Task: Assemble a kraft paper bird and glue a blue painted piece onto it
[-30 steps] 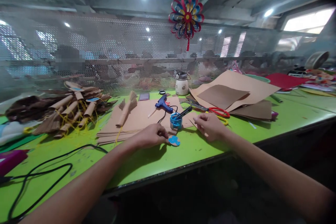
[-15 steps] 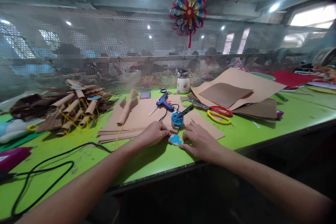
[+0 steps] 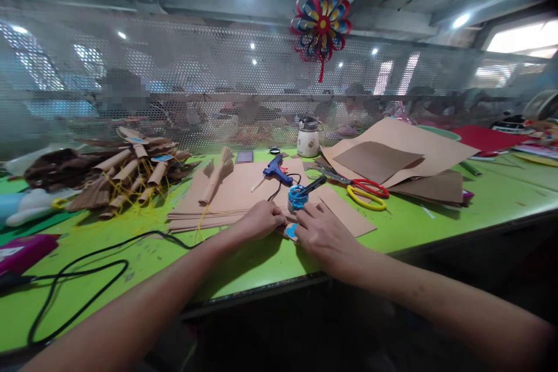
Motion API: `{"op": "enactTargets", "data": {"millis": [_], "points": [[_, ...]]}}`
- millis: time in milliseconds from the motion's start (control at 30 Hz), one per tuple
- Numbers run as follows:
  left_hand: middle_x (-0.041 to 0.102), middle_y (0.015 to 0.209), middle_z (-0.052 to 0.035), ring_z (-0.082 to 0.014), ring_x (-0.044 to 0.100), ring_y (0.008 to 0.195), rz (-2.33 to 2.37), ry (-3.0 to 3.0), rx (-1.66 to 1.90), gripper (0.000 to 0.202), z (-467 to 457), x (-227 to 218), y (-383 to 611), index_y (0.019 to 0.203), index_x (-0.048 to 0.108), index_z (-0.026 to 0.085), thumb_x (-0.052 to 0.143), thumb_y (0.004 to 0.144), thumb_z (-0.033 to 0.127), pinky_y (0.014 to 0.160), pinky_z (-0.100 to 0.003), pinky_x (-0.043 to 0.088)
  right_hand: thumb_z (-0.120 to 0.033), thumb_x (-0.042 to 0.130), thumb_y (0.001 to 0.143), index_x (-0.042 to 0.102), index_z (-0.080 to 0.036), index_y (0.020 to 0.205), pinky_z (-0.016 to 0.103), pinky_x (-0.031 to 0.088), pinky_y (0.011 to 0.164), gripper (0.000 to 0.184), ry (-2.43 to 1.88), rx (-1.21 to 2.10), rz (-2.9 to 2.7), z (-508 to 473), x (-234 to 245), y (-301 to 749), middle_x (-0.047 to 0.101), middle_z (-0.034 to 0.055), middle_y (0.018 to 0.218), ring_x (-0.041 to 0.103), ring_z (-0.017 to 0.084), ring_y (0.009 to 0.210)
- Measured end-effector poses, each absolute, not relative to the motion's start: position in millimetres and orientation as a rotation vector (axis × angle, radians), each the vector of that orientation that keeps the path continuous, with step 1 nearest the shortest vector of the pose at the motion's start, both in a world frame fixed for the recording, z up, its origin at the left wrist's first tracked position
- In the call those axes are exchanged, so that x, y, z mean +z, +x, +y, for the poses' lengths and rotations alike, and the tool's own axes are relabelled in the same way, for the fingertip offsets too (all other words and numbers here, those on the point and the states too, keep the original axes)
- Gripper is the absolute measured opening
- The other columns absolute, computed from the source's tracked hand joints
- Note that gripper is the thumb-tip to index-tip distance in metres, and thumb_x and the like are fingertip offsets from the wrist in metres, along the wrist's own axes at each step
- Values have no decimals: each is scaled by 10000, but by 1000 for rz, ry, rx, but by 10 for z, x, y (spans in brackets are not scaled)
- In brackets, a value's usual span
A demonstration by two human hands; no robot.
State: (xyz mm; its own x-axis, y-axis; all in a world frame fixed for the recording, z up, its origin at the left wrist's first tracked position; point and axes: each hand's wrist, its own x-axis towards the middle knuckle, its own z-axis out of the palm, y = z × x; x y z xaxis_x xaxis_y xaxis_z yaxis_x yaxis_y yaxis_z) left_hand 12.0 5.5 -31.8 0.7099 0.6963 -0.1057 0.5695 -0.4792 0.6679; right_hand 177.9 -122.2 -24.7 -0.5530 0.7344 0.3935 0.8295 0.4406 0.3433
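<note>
My left hand (image 3: 260, 222) and my right hand (image 3: 320, 235) meet on the green table (image 3: 244, 261) over a small round cardboard piece painted blue (image 3: 291, 231). Both hands have curled fingers touching that piece, and most of it is hidden under them. Just behind stands a small blue paint pot (image 3: 297, 198) with a dark brush leaning in it. A stack of brown cardboard sheets (image 3: 235, 192) lies under and behind my left hand.
A blue glue gun (image 3: 276, 170) lies on the sheets, scissors with red and yellow handles (image 3: 364, 192) to the right, brown paper sheets (image 3: 392, 157) beyond. Rolled cardboard pieces (image 3: 126, 174) pile at the left. A black cable (image 3: 87, 273) loops at the front left. A mesh screen backs the table.
My right hand has moved left from the cardboard sheet to the blue piece and now covers most of it. My left hand stays at the piece's left edge.
</note>
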Motion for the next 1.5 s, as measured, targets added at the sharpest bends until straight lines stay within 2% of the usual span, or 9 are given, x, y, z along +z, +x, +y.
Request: {"op": "enactTargets", "data": {"millis": [333,500,733,1000,1267,1400,1500], "points": [[679,1052,-58,-209,667,927,1073,2257,187,259,-36,-180,153,1058,667,123,634,954,357,807,-382,575,-66,586,890,664,-137,927,419,347,745,112,-1335,-788,-2497,-1207,-322,1752,652,128,1004,492,281,922],[677,1048,-57,-204,666,913,1102,2243,207,261,-59,-161,151,1067,663,124,633,955,358,799,-379,574,-58,584,900,647,-151,813,394,320,691,142,-1229,-876,-2415,-1150,-375,1809,616,101,856,464,259,837],[676,974,-50,-165,661,820,1075,2132,249,260,-27,-243,137,1041,655,125,607,973,372,732,-337,575,-43,577,893,608,-151,724,386,317,687,202,-1173,-895,-2324,-1195,-345,1860,565,92,775,412,238,771],[676,937,-36,-157,655,774,1089,2057,203,275,-39,-172,130,1009,663,119,606,971,385,686,-309,567,-39,501,940,645,-109,771,386,354,718,233,-1074,-843,-2316,-1320,-289,1727,589,104,795,429,233,788],[675,959,-41,-156,651,782,1077,2035,195,252,-58,-135,76,1016,663,118,630,956,361,675,-300,564,-37,525,917,677,-110,833,416,365,714,189,-1115,-867,-2380,-1310,-293,1632,629,118,858,462,259,815],[668,930,-34,-143,641,749,1058,2042,212,240,-32,-85,28,999,659,119,628,959,353,646,-282,555,-61,523,930,682,-117,835,407,384,717,193,-1141,-787,-2334,-1291,-317,1601,636,110,848,482,249,805],[660,904,-24,-141,635,738,1027,2053,217,230,20,-75,-24,973,656,118,627,959,346,644,-281,551,-147,547,951,683,-123,807,384,412,725,199,-1147,-569,-2170,-1276,-265,1645,630,104,816,512,236,801]]}}
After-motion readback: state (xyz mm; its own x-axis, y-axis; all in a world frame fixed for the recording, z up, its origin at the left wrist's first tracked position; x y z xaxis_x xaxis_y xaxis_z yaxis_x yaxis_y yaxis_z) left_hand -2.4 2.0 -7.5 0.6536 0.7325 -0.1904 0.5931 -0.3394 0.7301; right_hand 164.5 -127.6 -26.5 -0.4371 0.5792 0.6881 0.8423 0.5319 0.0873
